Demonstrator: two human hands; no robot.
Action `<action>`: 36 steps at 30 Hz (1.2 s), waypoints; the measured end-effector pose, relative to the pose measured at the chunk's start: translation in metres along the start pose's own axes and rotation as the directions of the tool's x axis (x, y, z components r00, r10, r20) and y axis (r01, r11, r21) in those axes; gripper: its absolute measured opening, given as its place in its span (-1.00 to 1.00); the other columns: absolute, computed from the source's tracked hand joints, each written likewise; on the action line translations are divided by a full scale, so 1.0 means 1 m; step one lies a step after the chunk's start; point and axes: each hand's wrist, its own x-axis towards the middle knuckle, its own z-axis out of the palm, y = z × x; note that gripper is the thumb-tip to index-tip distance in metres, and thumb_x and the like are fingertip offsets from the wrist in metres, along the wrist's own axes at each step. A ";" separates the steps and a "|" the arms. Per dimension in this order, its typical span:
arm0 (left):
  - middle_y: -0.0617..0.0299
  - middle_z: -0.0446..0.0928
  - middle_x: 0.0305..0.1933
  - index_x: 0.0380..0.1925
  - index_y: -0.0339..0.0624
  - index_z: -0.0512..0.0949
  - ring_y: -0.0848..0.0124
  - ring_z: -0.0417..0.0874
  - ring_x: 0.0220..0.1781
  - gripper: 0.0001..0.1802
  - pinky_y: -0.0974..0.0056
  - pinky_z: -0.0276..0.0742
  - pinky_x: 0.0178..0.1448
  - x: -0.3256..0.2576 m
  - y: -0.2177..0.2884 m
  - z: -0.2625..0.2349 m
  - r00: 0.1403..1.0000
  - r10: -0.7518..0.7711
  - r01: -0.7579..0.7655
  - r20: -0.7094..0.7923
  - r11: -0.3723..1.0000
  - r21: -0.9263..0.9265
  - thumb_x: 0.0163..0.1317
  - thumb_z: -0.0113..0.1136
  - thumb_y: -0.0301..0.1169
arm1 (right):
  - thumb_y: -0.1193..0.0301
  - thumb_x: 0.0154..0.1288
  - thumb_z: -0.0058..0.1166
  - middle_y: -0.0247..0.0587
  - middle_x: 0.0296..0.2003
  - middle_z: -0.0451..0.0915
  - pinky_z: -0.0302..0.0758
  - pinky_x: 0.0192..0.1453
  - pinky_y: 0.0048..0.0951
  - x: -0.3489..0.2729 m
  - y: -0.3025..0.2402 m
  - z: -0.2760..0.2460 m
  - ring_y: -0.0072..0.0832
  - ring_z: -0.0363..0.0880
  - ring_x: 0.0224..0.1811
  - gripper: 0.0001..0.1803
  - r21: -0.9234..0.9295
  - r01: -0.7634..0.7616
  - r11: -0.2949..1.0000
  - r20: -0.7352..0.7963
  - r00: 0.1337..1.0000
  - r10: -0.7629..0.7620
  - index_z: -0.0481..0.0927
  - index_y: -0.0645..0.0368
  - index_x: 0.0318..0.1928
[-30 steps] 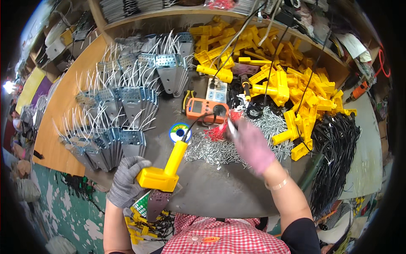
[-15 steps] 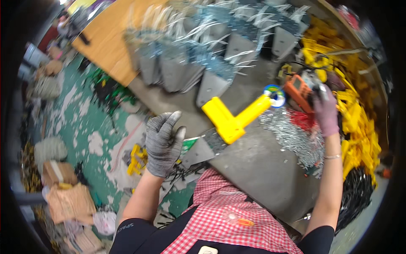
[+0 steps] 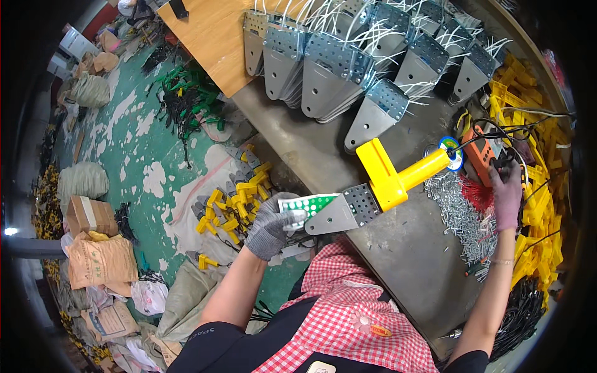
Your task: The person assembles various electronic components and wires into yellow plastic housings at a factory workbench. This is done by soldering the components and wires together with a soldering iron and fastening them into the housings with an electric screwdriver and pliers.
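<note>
My left hand [image 3: 272, 229], in a grey knit glove, pinches a green sheet with white dots [image 3: 314, 205] beyond the table's near-left edge. Beside that sheet a grey metal plate with rows of holes [image 3: 339, 214] juts over the edge. A yellow T-shaped plastic handle [image 3: 392, 180] is joined to the plate and lies on the table. My right hand [image 3: 508, 189], in a pinkish glove with dark fingertips, is at the right by an orange box-shaped device [image 3: 479, 152]. Its fingers are curled; what they hold, if anything, I cannot make out.
Stacks of grey plates [image 3: 333, 78] with white wires stand at the back. A screw pile [image 3: 457, 214], red small parts [image 3: 476, 196] and a solder-like spool [image 3: 451, 153] lie near my right hand. Yellow plastic parts [image 3: 538, 205] line the right; finished-looking yellow pieces [image 3: 239, 202] lie on the floor.
My left hand has gone from loosely curled and unoccupied to pinching the green dotted sheet. My right hand stays by the orange device. The whole view has shifted.
</note>
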 end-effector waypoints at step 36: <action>0.30 0.71 -0.25 -0.09 -0.23 0.69 0.59 0.68 -0.25 -0.73 0.44 0.62 -0.12 -0.019 0.005 0.040 0.973 0.226 -0.197 -0.049 0.920 0.337 0.20 0.43 -0.46 | 0.41 0.20 0.18 -0.03 -0.41 0.63 0.61 -0.28 -0.13 -0.142 -0.265 0.091 -0.05 0.67 -0.36 -0.92 0.515 -0.074 0.854 0.538 0.803 -0.255 0.58 0.12 -0.34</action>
